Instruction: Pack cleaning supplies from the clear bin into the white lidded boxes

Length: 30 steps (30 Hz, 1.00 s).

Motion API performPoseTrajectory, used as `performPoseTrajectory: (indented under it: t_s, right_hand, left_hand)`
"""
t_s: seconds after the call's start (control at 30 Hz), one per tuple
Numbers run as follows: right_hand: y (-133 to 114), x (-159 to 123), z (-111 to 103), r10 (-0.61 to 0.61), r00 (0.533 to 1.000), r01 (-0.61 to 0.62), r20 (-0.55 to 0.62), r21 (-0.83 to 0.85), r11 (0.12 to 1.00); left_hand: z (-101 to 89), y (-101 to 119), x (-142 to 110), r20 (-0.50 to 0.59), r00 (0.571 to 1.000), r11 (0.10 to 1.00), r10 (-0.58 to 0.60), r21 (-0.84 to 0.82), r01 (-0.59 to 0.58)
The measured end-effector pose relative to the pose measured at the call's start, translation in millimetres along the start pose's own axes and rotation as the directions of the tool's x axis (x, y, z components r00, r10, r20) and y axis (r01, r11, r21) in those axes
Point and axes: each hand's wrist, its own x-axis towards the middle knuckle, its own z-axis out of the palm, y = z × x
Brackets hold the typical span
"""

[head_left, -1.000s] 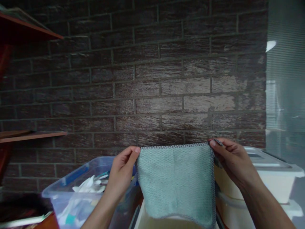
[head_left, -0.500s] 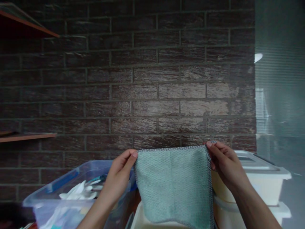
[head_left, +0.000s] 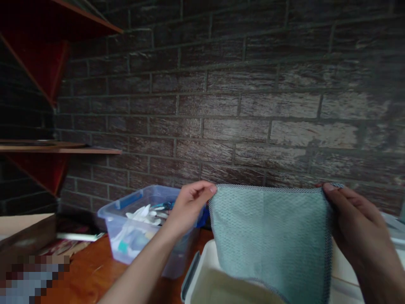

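A light green cleaning cloth (head_left: 268, 236) with a black-and-white checked edge hangs stretched between my hands. My left hand (head_left: 193, 202) pinches its upper left corner between thumb and fingers. At the upper right corner, my right hand (head_left: 357, 215) grips the cloth the same way. The lower edge droops over an open white plastic container (head_left: 205, 261), whose grey side clip shows on the left. Part of that container is hidden behind the cloth.
Left of the cloth, a clear bluish plastic bin (head_left: 126, 219) holds white gloves (head_left: 144, 214) and other items on a wooden table (head_left: 85, 274). Red-brown shelves (head_left: 95, 150) jut from the left. Behind runs a dark brick wall (head_left: 218, 109). White lidded boxes (head_left: 346, 270) stand right.
The view has turned left, bringing more of the shelves and the table into sight. Both hands still hold the cloth by its upper corners, now further right in the picture.
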Motion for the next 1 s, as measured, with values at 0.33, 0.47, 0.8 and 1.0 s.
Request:
performPoseTrajectory:
  t_s: [0.33, 0.47, 0.8, 1.0]
  right_hand:
    - [11.8, -3.3, -0.7, -0.267, 0.946, 0.161, -0.185, -0.446, 0.880]
    - [16.6, -6.5, 4.4, -0.275, 0.950, 0.191, -0.146, -0.425, 0.885]
    - [28.8, -2.9, 23.3, -0.319, 0.947, 0.314, 0.029, -0.281, 0.907]
    - [32.4, 0.5, 26.2, -0.348, 0.934, 0.356, 0.077, -0.194, 0.914]
  left_hand:
    - [0.2, 0.5, -0.8, 0.062, 0.998, 0.993, -0.002, -0.116, 0.009]
    - [-1.7, 0.1, 0.3, 0.011, 0.999, 0.995, 0.032, -0.091, -0.031]
    - [-7.5, -3.7, 3.5, -0.116, 0.993, 0.999, 0.016, 0.047, -0.010]
    - [-9.7, -8.7, 7.8, -0.136, 0.991, 0.992, -0.005, 0.125, 0.022]
